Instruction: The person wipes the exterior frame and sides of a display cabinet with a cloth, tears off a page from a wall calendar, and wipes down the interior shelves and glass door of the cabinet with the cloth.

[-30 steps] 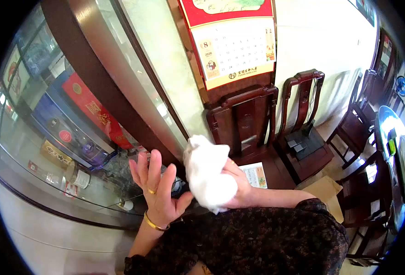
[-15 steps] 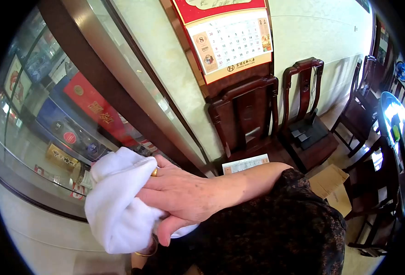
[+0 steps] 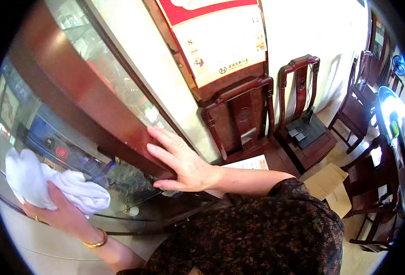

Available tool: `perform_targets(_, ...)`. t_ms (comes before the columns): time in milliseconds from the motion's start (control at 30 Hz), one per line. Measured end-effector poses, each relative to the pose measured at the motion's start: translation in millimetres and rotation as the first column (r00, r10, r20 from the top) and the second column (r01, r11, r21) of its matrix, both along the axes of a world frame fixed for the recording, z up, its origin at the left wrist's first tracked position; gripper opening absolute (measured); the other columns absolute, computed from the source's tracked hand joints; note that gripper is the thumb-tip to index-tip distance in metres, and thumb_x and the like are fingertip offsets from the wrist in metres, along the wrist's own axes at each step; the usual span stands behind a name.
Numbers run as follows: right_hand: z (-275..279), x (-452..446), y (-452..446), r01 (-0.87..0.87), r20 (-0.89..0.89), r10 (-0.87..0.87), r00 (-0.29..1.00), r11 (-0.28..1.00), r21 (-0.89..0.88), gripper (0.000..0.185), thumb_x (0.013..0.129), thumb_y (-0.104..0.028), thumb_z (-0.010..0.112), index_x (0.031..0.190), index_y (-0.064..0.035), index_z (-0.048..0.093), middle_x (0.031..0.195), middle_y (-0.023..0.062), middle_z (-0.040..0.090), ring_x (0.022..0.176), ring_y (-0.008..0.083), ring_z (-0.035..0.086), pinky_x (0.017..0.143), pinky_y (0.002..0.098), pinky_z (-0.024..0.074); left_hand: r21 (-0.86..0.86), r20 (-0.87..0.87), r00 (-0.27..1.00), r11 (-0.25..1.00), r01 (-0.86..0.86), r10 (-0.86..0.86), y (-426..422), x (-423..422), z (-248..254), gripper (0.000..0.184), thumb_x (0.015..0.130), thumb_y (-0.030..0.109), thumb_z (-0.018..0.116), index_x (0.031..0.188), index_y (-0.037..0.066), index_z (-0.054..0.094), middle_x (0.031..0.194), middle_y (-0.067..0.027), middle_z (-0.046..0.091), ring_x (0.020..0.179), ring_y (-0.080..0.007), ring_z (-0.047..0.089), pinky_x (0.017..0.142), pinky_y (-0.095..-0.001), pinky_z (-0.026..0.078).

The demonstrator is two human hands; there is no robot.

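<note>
My left hand (image 3: 65,213), with a gold bangle at the wrist and a ring, is closed around a bunched white cloth (image 3: 76,188) in front of the glass-fronted cabinet. Part of the cloth hangs beyond the fingers. My right hand (image 3: 184,162) rests against the lower end of the dark red wooden cabinet frame (image 3: 101,103); its fingers are spread and stretched, with the thumb low near the frame's bottom corner. Behind the glass stand a blue box (image 3: 51,137) and other items, partly hidden by the frame and the cloth.
A wall calendar (image 3: 220,46) hangs beside the cabinet. Carved dark wooden chairs (image 3: 243,110) line the wall, one with a black stand (image 3: 303,134) on its seat. An open cardboard box (image 3: 326,181) sits to the right, near a shiny round table (image 3: 391,107).
My right hand has left the cloth and moved up onto the wooden frame. My left hand now shows, holding the cloth farther left. The frame appears farther left, covering the red box.
</note>
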State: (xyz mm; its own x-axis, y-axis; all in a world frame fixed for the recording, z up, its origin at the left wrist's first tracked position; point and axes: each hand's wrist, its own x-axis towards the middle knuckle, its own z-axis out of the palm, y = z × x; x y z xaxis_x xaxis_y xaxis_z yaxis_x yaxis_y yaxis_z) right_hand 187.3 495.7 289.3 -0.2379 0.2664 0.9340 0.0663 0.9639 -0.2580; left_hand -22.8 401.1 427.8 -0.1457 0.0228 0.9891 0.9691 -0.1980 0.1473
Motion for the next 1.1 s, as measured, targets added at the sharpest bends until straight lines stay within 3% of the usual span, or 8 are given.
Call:
perform_targets(167,-7,-9,7,-0.119,-0.094,0.121,0.988,0.993,0.023,0.082,0.064,-0.018,0.073,0.133,-0.0092,0.029,0.139,0.0238,0.017,0.125,0.0413,0.024,0.101,0.0463,0.0243,-0.04,-0.532,0.845,0.996,-0.081,0.047,-1,8,-47,0.066,0.08,0.031,0.061,0.134,0.017,0.027,0.13,-0.0216,0.031,0.117,-0.0412,0.036,0.09,-0.0533,0.038)
perform_targets(233,-6,-9,9,-0.16,-0.11,0.162,0.981,0.987,0.024,0.081,0.064,-0.018,0.071,0.133,-0.01,0.03,0.139,0.0244,0.017,0.125,0.0421,0.023,0.101,0.0474,0.0238,-0.147,-0.542,0.839,0.977,-0.152,0.049,-6,27,-87,0.059,0.078,0.032,0.063,0.129,0.025,0.033,0.132,-0.0201,0.026,0.119,-0.0463,0.03,0.088,-0.0584,0.037)
perform_targets(367,-10,-10,14,-0.177,-0.104,0.18,0.978,0.984,0.035,0.079,0.064,-0.022,0.07,0.132,-0.0101,0.031,0.139,0.0249,0.017,0.125,0.0425,0.024,0.101,0.0485,0.023,-0.152,-0.64,0.755,0.987,0.058,-0.143,11,27,-119,0.048,0.082,0.032,0.058,0.122,0.011,0.043,0.132,-0.0218,0.025,0.12,-0.0452,0.03,0.09,-0.0588,0.034)
perform_targets(533,-8,-10,14,-0.19,-0.109,0.193,0.975,0.981,0.039,0.084,0.062,-0.02,0.073,0.133,-0.014,0.03,0.139,0.0248,0.017,0.124,0.0431,0.025,0.1,0.0502,0.0251,-0.077,-0.117,0.99,0.995,0.064,-0.073,-1,-29,-77,0.051,0.083,0.014,0.054,0.126,-0.001,0.032,0.127,-0.021,0.037,0.113,-0.0347,0.043,0.089,-0.0468,0.042)
perform_targets(700,-13,-14,17,-0.202,-0.131,0.21,0.969,0.977,0.069,0.086,0.066,-0.023,0.071,0.137,-0.0152,0.023,0.137,0.0282,0.018,0.124,0.0443,0.025,0.098,0.052,0.024,0.082,0.149,0.988,0.995,-0.047,0.034,-17,-102,-7,0.043,0.088,0.01,0.046,0.127,-0.003,0.033,0.125,-0.0161,0.041,0.114,-0.0259,0.041,0.097,-0.0337,0.031)
perform_targets(900,-31,-17,21,-0.287,-0.161,0.285,0.945,0.958,0.01,0.085,0.069,-0.018,0.065,0.14,-0.0162,0.017,0.139,0.0283,0.013,0.129,0.042,0.016,0.102,0.0492,0.0174,0.121,0.102,0.971,0.966,-0.227,0.215,-14,-67,33,0.039,0.08,0.009,0.051,0.118,0.0,0.048,0.123,-0.0152,0.038,0.114,-0.0258,0.04,0.097,-0.0334,0.03)
perform_targets(967,-35,-19,22,-0.324,-0.18,0.323,0.929,0.946,0.024,0.083,0.071,-0.019,0.064,0.14,-0.0153,0.017,0.139,0.0282,0.013,0.13,0.041,0.015,0.103,0.0477,0.0164,0.164,0.057,0.994,0.983,0.081,-0.091,-4,-43,32,0.045,0.074,0.007,0.053,0.118,0.0,0.047,0.127,-0.0174,0.034,0.117,-0.0307,0.037,0.099,-0.0371,0.028)
perform_targets(1100,-56,-13,26,-0.332,-0.159,0.312,0.937,0.936,-0.117,0.081,0.075,-0.023,0.063,0.139,-0.0101,0.014,0.141,0.025,0.008,0.131,0.038,0.015,0.104,0.0456,0.0163,0.167,-0.362,0.907,0.972,-0.165,0.216,1,-4,50,0.056,0.058,0.016,0.063,0.113,0.016,0.055,0.128,-0.0142,0.037,0.11,-0.0294,0.041,0.09,-0.0417,0.032)
